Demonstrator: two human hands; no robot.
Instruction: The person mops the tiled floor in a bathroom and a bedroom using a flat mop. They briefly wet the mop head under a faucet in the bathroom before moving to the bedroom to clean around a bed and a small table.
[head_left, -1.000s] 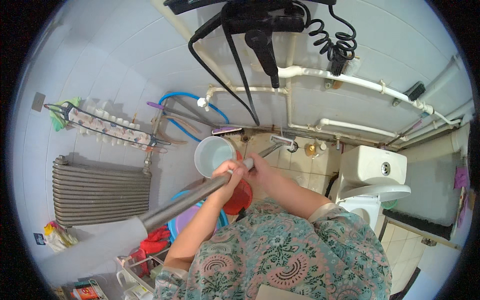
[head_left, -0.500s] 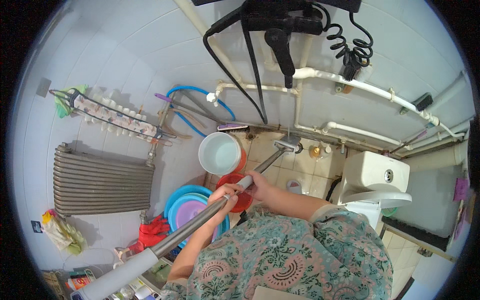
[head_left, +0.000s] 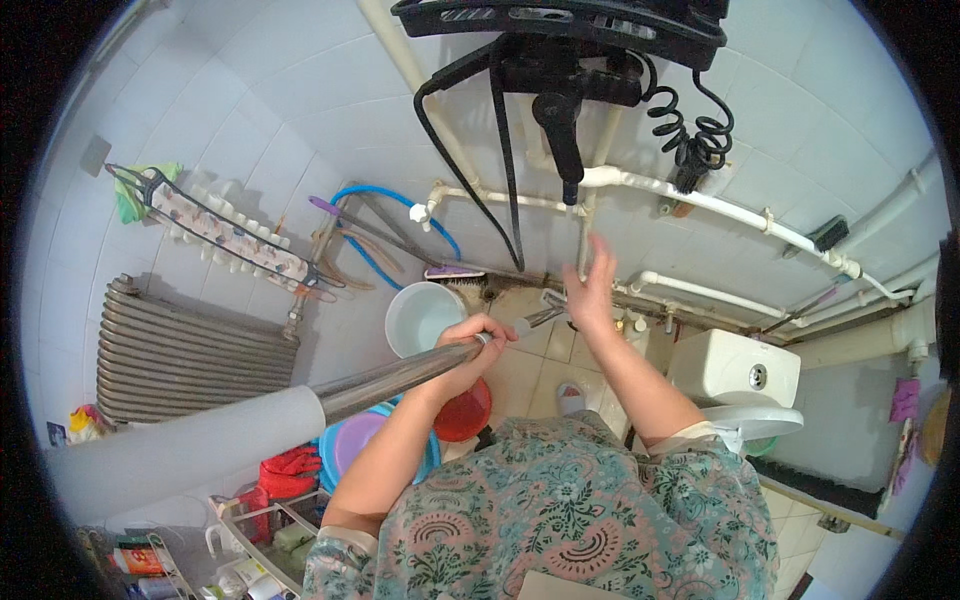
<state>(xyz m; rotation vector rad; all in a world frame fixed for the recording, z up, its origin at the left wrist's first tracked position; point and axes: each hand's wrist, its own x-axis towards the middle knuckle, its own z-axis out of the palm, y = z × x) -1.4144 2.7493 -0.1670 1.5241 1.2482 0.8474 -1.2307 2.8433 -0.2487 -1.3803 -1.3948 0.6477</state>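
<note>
My left hand is wrapped round the steel pole of a long-handled mop, which slants from lower left up toward the floor by the wall. The thick grey handle looms large at the left. Only a little of the mop's head shows beyond my left hand. My right hand is off the pole, raised in front of the wall pipes with fingers stretched and apart. It looks close to a thin upright pipe; whether it touches that pipe I cannot tell.
A white bucket, a red basin and stacked blue and purple basins stand on the floor. At right is a white toilet. A radiator hangs left; a black hose appliance hangs ahead. A wire rack holds bottles.
My right hand has let go of the pole and risen toward the wall pipes, its fingers opening. The mop's handle end has come up closer, with my left hand still gripping it.
</note>
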